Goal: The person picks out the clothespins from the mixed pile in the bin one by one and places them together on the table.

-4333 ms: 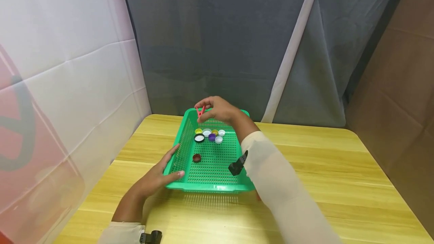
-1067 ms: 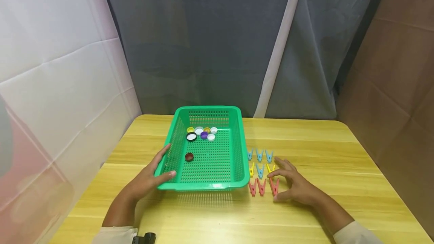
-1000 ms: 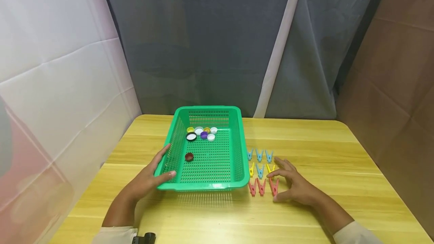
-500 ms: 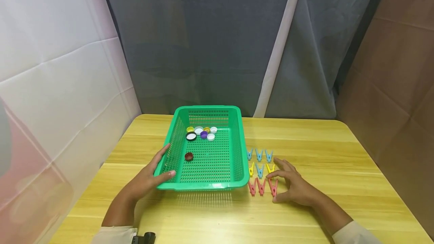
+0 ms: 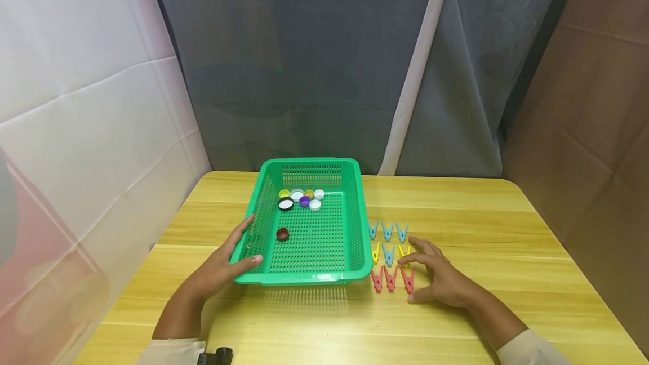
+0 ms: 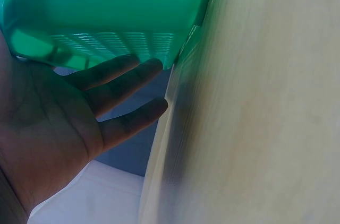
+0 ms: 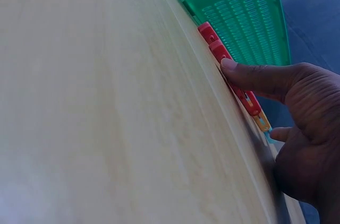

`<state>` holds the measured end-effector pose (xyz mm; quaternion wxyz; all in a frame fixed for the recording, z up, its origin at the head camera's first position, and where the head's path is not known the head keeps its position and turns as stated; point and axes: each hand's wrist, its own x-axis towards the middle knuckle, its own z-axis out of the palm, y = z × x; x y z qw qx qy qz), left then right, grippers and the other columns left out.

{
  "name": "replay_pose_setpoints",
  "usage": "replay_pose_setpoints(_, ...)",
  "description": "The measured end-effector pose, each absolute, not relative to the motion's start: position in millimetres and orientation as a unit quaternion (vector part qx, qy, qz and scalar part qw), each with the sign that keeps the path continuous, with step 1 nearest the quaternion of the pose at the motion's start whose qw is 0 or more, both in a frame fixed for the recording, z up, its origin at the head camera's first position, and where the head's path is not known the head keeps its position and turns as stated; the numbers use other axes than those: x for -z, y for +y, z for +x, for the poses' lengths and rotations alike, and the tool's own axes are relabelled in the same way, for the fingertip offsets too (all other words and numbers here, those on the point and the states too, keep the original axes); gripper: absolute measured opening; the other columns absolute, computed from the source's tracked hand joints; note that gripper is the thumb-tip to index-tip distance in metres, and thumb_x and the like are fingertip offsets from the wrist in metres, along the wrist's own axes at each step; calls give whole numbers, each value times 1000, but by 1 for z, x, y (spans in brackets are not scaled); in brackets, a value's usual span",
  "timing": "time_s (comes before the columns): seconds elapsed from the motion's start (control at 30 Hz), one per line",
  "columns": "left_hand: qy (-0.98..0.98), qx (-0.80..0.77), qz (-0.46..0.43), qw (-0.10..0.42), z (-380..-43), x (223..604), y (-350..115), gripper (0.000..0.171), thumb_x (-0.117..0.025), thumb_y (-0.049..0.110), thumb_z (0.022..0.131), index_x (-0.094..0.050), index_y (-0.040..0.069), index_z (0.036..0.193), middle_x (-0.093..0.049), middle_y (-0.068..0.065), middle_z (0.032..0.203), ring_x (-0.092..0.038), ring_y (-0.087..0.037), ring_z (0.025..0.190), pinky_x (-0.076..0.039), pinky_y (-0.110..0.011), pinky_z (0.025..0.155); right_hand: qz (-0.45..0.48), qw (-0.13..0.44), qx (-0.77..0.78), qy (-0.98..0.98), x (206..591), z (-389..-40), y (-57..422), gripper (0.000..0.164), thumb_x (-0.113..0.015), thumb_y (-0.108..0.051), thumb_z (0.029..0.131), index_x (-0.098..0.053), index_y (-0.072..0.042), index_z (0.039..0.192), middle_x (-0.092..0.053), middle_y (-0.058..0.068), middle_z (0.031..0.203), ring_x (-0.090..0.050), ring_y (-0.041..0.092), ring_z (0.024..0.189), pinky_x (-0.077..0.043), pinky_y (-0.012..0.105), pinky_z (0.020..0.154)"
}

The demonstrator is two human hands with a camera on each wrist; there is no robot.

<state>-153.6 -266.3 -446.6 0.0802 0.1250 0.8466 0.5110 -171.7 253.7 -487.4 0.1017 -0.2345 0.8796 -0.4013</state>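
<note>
A green basket [image 5: 324, 279] with perforated walls stands on the table in the head view. My left hand [image 5: 223, 263] rests at its near left corner, thumb over the rim and straight fingers along the outer wall. To the right, my right hand [image 5: 443, 280] stays spread low over the table, thumb at the near end of a red clothespin [image 5: 408, 280] and index finger near its prongs. In the right wrist view, the thumb overlaps a red clothespin [image 7: 249, 103]. The fingers partly cover a yellow clothespin [image 5: 404, 253] behind it. Several bottle caps lie in the basket, including a brown cap [image 5: 282, 234].
Rows of clothespins lie right of the basket: a blue clothespin [image 5: 387, 232] at the back, a yellow clothespin [image 5: 376, 253] in the middle, a red clothespin [image 5: 390, 279] in front. Grey cloth [image 5: 304, 72] hangs behind the wooden table [image 5: 481, 230].
Over four seconds ago my right hand held a red clothespin above the basket; now it is at the front row on the table. During the last second, that row's right clothespin shifted slightly left.
</note>
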Motion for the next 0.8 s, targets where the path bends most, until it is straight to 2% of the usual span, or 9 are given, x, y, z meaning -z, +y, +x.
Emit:
replay_pose_setpoints(0.17, 847, -511, 123, 81, -153, 446, -266, 96, -66, 33, 106, -2, 33, 177, -4, -29, 182, -29, -67, 156, -40, -82, 113, -238, 98, 399, 880, 486, -171, 254, 66, -99, -31, 80, -71, -27, 139, -20, 25, 179, -7, 64, 160, -22, 96, 108)
replay_pose_setpoints(0.33, 846, -514, 120, 83, -154, 446, -266, 96, -66, 33, 106, -2, 32, 177, -6, -30, 181, -36, -64, 153, -44, -77, 112, -236, 100, 397, 881, 486, -171, 255, 73, -99, -31, 79, -67, -25, 145, -19, 24, 179, -9, 63, 161, -23, 94, 110)
replay_pose_setpoints(0.53, 846, -513, 122, 81, -153, 446, -265, 96, -66, 34, 106, -2, 31, 178, -5, -30, 181, -35, -65, 153, -44, -78, 112, -237, 99, 397, 881, 485, -172, 255, 82, -100, -31, 78, -62, -21, 150, -18, 26, 179, -10, 64, 160, -24, 93, 111)
replay_pose_setpoints(0.63, 846, -512, 129, 73, -153, 446, -265, 97, -65, 33, 106, 0, 31, 178, -6, -31, 180, -38, -64, 151, -45, -76, 110, -236, 96, 399, 881, 485, -171, 255, 88, -100, -33, 77, -58, -20, 154, -18, 27, 179, -11, 64, 160, -22, 94, 111)
replay_pose_setpoints(0.7, 848, -508, 140, 60, -154, 447, -266, 98, -64, 31, 107, 3, 29, 178, -5, -31, 181, -37, -64, 151, -43, -77, 111, -234, 96, 401, 881, 485, -171, 255, 93, -100, -34, 77, -55, -20, 158, -16, 27, 179, -9, 64, 161, -20, 94, 112)
replay_pose_setpoints(0.8, 851, -499, 159, 40, -153, 448, -268, 95, -60, 30, 111, 8, 27, 177, -2, -31, 181, -27, -66, 156, -34, -84, 115, -228, 97, 410, 878, 484, -171, 254, 100, -100, -33, 77, -50, -18, 162, -12, 27, 180, -6, 64, 162, -17, 95, 112)
